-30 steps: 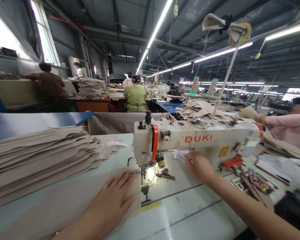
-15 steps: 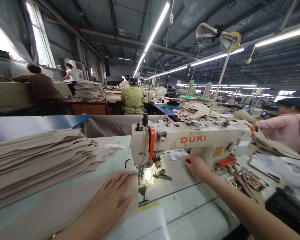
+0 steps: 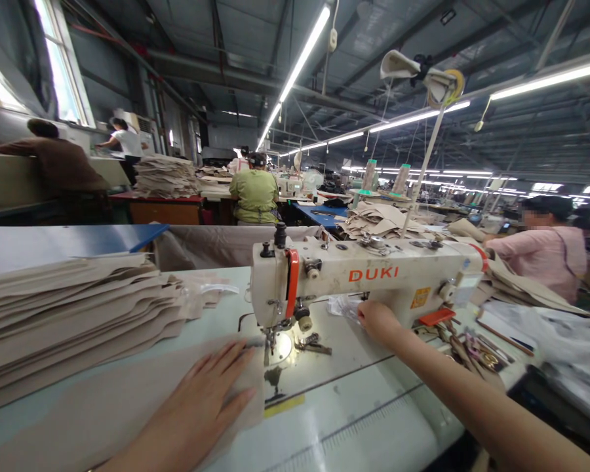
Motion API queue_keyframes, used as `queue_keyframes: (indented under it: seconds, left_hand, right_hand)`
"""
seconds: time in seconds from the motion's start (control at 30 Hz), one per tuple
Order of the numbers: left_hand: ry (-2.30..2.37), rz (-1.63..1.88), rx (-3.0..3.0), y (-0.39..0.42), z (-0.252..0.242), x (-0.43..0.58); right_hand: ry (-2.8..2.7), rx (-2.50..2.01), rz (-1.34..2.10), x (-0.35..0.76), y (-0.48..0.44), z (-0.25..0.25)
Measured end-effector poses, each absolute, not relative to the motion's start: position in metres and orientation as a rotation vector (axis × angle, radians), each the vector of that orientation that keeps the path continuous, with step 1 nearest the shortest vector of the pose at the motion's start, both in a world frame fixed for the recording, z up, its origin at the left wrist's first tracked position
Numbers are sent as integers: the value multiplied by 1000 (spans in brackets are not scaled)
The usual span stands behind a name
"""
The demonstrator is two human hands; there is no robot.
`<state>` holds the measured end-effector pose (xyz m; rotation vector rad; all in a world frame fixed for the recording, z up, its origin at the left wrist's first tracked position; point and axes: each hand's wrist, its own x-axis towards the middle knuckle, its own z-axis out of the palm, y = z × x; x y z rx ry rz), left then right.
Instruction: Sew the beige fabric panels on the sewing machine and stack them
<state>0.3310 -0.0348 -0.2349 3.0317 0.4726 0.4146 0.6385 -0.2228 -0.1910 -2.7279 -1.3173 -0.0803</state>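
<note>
Setup is showing beige fabric panel (image 3: pixel 128 380) lying flat on the pale surface (image 3: pixel 275 446), its right edge sitting just beside the needle area of the DUKI sewing machine (image 3: pixel 324 270). Left hand (image 3: pixel 201 393) is resting palm-down on this panel, fingers extended, thumb standing apart, gripping nothing. Right hand (image 3: pixel 377 322) is sitting beneath the machine arm with its fingers curling narrow at a clear plastic bag (image 3: pixel 341 305); fingertips are being partly hidden, so whether they are pinching the bag or something in it I cannot tell. Progress, as judged: laying-out is appearing done for 1 panel; no stitch line is showing on its visible part, so the sewing is probably remaining. Whether the panel's far corner is lying under the presser foot, I cannot tell. Small metal attachment (image 3: pixel 314 343) is lying on the machine bed, right of the lit needle plate (image 3: pixel 279 347). Stack of beige panels (image 3: pixel 69 314) is lying beyond the left hand; whether these are waiting or finished is not being shown. Tools tray (image 3: pixel 509 372) is sitting right of the machine, apart from both hands. Overall, this panel's work is looking early.
</note>
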Motion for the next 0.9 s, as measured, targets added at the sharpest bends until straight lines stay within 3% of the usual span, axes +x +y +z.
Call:
queue_keyframes:
  seconds: [0.33, 0.53, 0.77, 0.9]
  left_hand:
    - [387, 621, 3006, -30, -239, 331]
    - [302, 1118, 2971, -32, -224, 328]
    - [-267, 1225, 3104, -72, -209, 328]
    - [-474, 1338, 3017, -81, -213, 330]
  right_hand:
    - [-1258, -2840, -60, 631, -228, -178]
    - [-1327, -2736, -190, 612, -240, -161]
    - [-1888, -2278, 3, 529, -235, -163]
    - [-1876, -1939, 263, 491, -209, -176]
